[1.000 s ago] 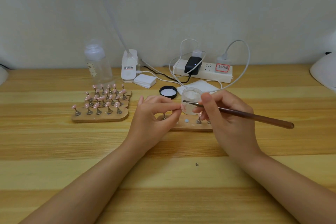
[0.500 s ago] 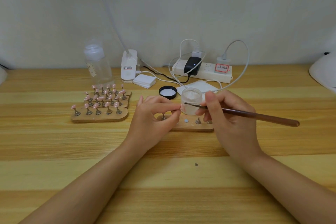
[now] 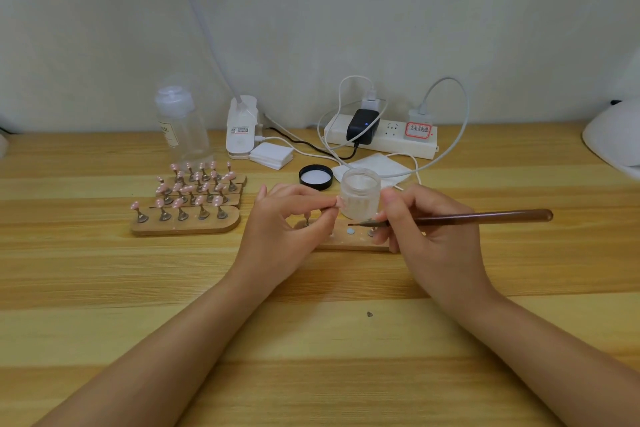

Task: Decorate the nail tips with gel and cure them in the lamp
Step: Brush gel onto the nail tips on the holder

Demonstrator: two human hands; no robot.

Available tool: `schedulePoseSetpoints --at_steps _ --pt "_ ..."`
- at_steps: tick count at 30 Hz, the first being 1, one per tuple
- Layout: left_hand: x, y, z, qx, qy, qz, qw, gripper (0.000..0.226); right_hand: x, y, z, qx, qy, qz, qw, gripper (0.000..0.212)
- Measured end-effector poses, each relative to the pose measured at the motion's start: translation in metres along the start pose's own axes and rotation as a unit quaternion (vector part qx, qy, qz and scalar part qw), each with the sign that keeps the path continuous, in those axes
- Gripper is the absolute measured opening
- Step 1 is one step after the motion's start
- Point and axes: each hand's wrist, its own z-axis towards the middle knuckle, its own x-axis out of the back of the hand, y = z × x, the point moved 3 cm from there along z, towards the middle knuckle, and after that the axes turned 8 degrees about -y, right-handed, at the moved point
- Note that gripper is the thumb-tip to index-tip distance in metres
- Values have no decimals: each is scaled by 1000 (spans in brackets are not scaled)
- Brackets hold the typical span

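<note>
My left hand (image 3: 287, 229) pinches a small pink nail tip (image 3: 340, 202) on its stand between thumb and forefinger, just left of an open frosted gel jar (image 3: 360, 193). My right hand (image 3: 429, 236) holds a thin brown brush (image 3: 485, 217) like a pen, its fine tip pointing left and low over a wooden holder board (image 3: 349, 242) under both hands. That board carries a pale blue dot and a few metal stands. The jar's black lid (image 3: 316, 177) lies behind my left hand. A white lamp (image 3: 614, 139) shows at the right edge.
Three wooden boards with several pink nail tips on stands (image 3: 188, 199) sit at the left. Behind are a clear bottle (image 3: 180, 128), a white clip device (image 3: 240, 130), a stack of white pads (image 3: 270, 155), a power strip (image 3: 381, 135) with cables, and a white cloth (image 3: 377, 165).
The brush tip has dropped from the jar's mouth to just above the holder board. My left hand has kept the nail tip in place beside the jar.
</note>
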Motion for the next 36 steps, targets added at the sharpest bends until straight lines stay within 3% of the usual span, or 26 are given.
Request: schedulePoseSetpoints --at_steps 5,9,12,18,22,29,36 --pt "0 1 -1 -4 -3 -19 1000 22 7 -4 0 26 26 15 999 21" --pt "-2 -1 0 -17 -20 -20 999 23 0 -5 3 28 -28 -52 998 13" --pt "-2 -3 -1 -36 -26 -9 999 28 -5 -3 5 21 -73 -104 992 37" --pt "-4 -3 -1 -49 -41 -11 998 33 -10 -1 6 46 -92 -112 988 37" --pt "-4 1 -2 -55 -44 -10 997 24 -8 3 7 57 -79 -102 990 36" --pt "-9 -9 0 5 -102 46 994 63 -1 19 10 10 -84 -123 989 27" --pt "-11 -18 2 57 -125 11 990 68 -4 22 13 22 -100 -230 968 20"
